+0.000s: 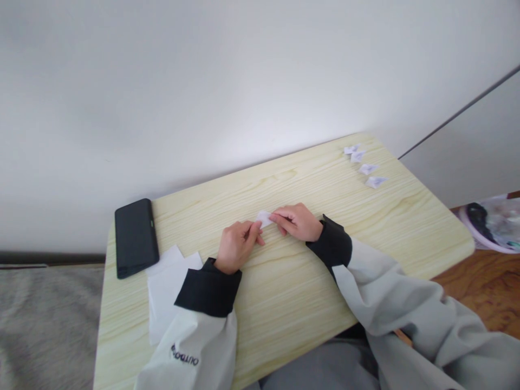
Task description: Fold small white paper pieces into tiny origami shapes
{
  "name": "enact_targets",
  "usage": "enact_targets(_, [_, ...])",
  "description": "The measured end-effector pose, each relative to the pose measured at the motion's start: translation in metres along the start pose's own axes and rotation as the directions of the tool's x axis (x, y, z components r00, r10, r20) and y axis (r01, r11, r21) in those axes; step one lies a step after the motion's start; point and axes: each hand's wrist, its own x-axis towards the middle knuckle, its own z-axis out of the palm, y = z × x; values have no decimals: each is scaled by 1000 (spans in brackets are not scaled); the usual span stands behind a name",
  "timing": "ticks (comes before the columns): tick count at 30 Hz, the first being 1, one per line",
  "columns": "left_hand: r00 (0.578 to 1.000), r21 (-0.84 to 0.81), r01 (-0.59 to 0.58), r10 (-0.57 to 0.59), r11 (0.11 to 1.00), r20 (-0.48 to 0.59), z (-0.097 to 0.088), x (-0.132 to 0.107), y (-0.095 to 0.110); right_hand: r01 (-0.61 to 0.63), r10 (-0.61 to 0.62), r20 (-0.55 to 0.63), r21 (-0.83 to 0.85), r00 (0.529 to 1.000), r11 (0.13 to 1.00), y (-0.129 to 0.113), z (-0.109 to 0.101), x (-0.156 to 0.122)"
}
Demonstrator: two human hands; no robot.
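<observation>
A small folded piece of white paper [264, 218] is held between my two hands, low over the middle of the table. My left hand [238, 244] pinches its left end between thumb and fingers. Its right end is in the fingertips of my right hand [298, 221]. Fingertips cover both ends, so the exact folds are hard to make out. Several small folded white paper shapes [376, 182] stand in a row at the table's far right corner. White paper sheets [166, 292] lie beside my left forearm, partly under the sleeve.
A black flat case [136, 238] rests at the table's left edge, touching the paper sheets. The pale wood table [292, 303] stands against a white wall [227, 81]. To the right, beyond the table edge, is a bin with a bag [498, 225] on the floor.
</observation>
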Motion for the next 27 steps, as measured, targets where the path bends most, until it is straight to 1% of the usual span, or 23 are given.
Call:
enact_targets(2, [1000,-17,10,-10,1000,-4,0,0,-1,-18,18,-1,38,1000,999,1,0,0])
enact_targets(4, [999,-76,25,-27,997,-19,1,-1,-4,-56,57,-4,89,998,994,1,0,0])
enact_targets(6, [998,-175,21,-31,984,-52,2,-1,-8,-93,95,-11,139,995,986,2,0,1])
enact_targets(7, [996,-229,9,-30,973,-87,2,0,-9,-107,111,-16,160,994,981,2,1,1])
enact_targets(8, [994,-250,-13,-15,968,-110,2,0,-10,-116,122,-22,180,992,977,1,1,1])
enact_targets(11, [990,-199,-77,51,977,-133,3,2,-12,-119,129,-31,215,991,969,-1,3,2])
enact_targets(15, [985,-128,-105,85,986,-152,2,3,-11,-89,97,-39,186,995,979,-4,4,2])
enact_targets(21, [984,-135,-120,100,984,-148,1,2,-10,-75,71,32,153,997,985,-2,4,2])
enact_targets(27, [975,-146,-141,112,979,-190,1,1,-9,-34,18,90,182,996,983,0,0,0])
